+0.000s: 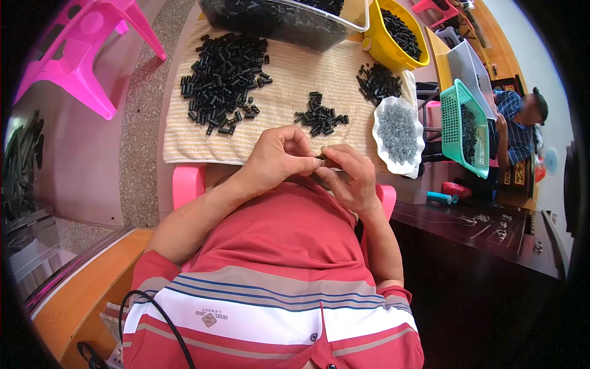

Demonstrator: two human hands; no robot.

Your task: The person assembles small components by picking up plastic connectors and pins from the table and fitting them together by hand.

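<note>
Towel-covered counter [295,71], cream with faint yellowish stripes, takes up the area ahead of the person. Far edge: long clear plastic tub [307,35] full of black pieces; right of it, round yellow plastic basin [376,44], also loaded with black pieces. Off to the right, past the counter, mint-green slotted plastic basket [453,123] with dark contents. Far left on the towel: big loose heap of short black cylindrical parts [224,77]. Near right corner: white scalloped-rim plate [403,168] holding tiny clear pieces [397,132], just right of the right hand. Beyond the plate, smaller heap of thin black parts [378,83]. Small cluster of black parts [321,115] sits straight ahead, just past the fingertips. Left hand [283,152] and right hand [351,175] meet at the near towel edge, in front of the torso, both pinching one small dark piece [321,157] thumb against fingers. Piece sits right between the two sets of fingertips, so neither hand is nearer; mostly covered, long axis can't be told. Left hand comes in from lower left, fingers curled, thumb pointing right along the near side; right hand comes up from lower right, fingers bent inward to the left, thumb below. Both forearms angle inward, elbows apart.
</note>
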